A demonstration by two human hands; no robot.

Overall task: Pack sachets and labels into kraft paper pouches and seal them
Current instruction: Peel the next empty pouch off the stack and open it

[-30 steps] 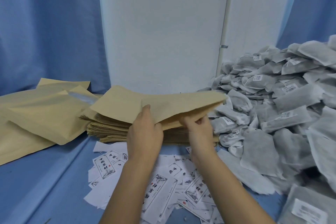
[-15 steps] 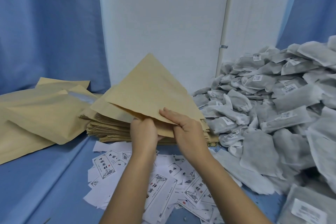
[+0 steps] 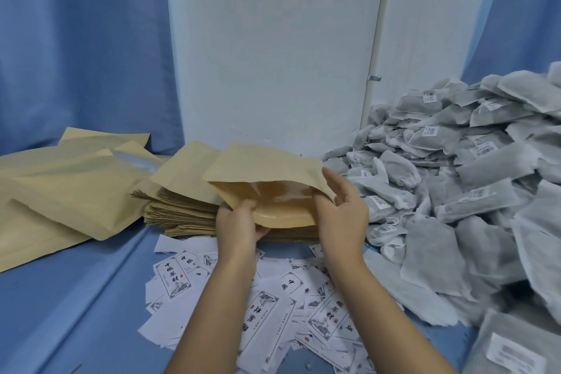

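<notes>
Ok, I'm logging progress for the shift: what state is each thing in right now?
held pouch: mouth spread open, nothing seen inside
left hand: pinches its near lip
right hand: holds the mouth's right side
pouch stack: flat, unopened, beneath the held pouch
pouches at left: lying loose; sealed or not, cannot tell
sachets: loose heap at right, unpacked
labels: scattered loose, unpacked
</notes>
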